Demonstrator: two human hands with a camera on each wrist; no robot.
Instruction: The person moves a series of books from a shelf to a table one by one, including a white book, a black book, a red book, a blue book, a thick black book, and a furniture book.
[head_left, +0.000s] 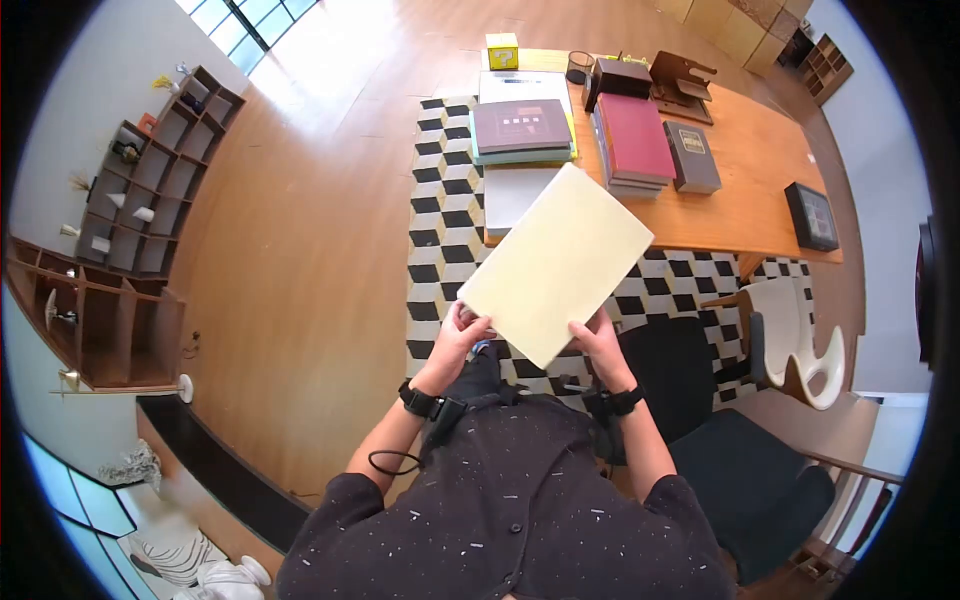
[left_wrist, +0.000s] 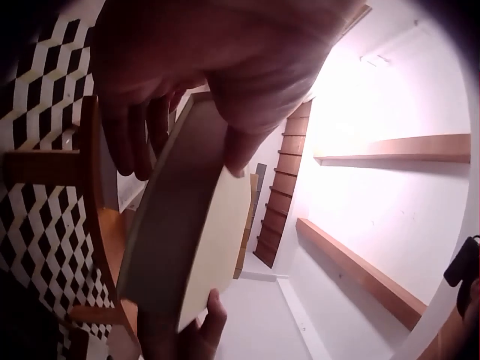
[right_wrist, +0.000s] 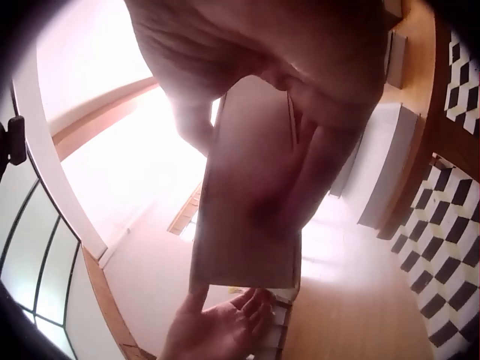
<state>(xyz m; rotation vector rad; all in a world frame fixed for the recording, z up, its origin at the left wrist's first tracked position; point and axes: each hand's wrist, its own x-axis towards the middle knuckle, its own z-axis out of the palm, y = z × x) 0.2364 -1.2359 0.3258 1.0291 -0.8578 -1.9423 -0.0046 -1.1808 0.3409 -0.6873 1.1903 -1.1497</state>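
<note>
A thick cream-coloured book (head_left: pixel 560 265) is held up in front of the body, tilted, its far corner overlapping the table's near edge in the head view. My left hand (head_left: pixel 463 335) grips its left corner, thumb on the cover and fingers beneath. On the near right edge, my right hand (head_left: pixel 598 345) holds it the same way. The left wrist view shows the book's thick shaded edge (left_wrist: pixel 169 217) between the left thumb and fingers. In the right wrist view, the right hand (right_wrist: pixel 262 45) spans the book's edge (right_wrist: pixel 244 217), with the left hand (right_wrist: pixel 221 330) at the far end.
On the wooden table (head_left: pixel 760 130) lie a white book (head_left: pixel 512 195), a stack topped by a dark book (head_left: pixel 520 125), red books (head_left: pixel 638 140) and a grey-brown book (head_left: pixel 693 158). A dark frame (head_left: pixel 812 215) sits at the right. A black chair (head_left: pixel 740 480) stands right of the body.
</note>
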